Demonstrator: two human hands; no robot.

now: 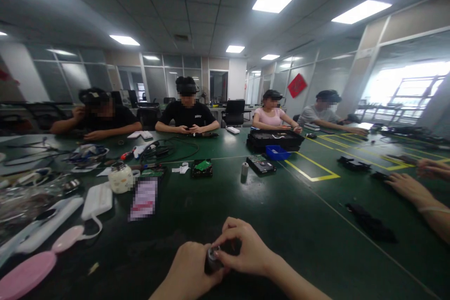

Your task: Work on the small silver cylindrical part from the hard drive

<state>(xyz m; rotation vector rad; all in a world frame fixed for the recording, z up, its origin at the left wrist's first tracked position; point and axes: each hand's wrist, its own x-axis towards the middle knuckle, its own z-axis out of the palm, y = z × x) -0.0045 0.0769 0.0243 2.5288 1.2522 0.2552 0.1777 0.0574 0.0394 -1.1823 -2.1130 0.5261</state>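
Observation:
Near the table's front edge, my left hand (191, 269) is wrapped round a small grey metal cylinder (213, 254), whose round end faces up. My right hand (242, 248) meets it from the right, thumb and forefinger pinched at the cylinder's top end. Whether a small part sits between those fingertips is too small to tell. Farther out on the green table (281, 225) stands a similar silver cylinder (244, 169), upright beside a hard drive (262, 164). Left of these lies another drive with a green board (202, 168).
At left are a cream jar (120, 177), a white power bank (97, 200), a pink fan-like object (28, 274) and cables. A blue tray (277, 152) is beside a black case (274, 140). Another person's hands (411, 190) reach in at right; several people sit opposite.

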